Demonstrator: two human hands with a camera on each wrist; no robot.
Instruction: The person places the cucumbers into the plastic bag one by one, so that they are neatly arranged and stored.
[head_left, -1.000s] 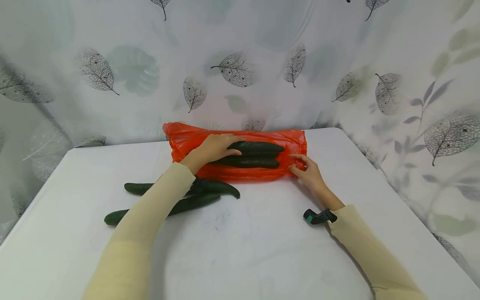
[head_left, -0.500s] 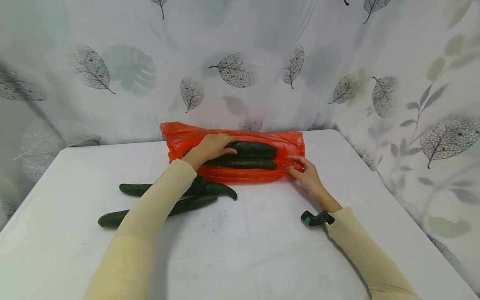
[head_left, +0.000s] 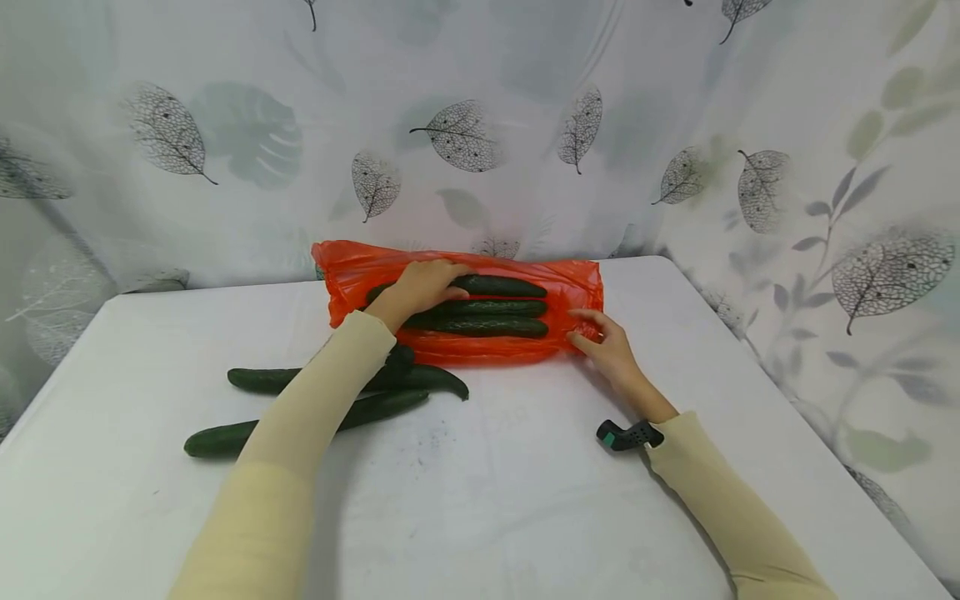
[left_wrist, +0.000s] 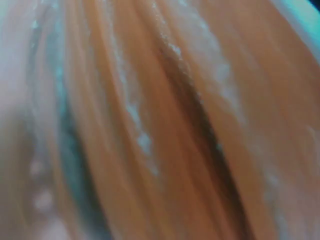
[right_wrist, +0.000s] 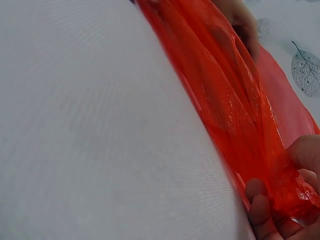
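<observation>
Grasping right end of red bag (head_left: 579,287) between thumb and bent fingers of right hand (head_left: 613,352). Resting left hand (head_left: 420,290) over rearmost of three dark cucumbers (head_left: 491,307); gripping or merely laid on, cannot tell. Lying side by side at back of white table (head_left: 480,517), amid red plastic; inside or on top, cannot tell. Nearer, below left sleeve (head_left: 300,425): more cucumbers (head_left: 225,439), partly hidden. Behind: leaf-print cloth (head_left: 525,67).
</observation>
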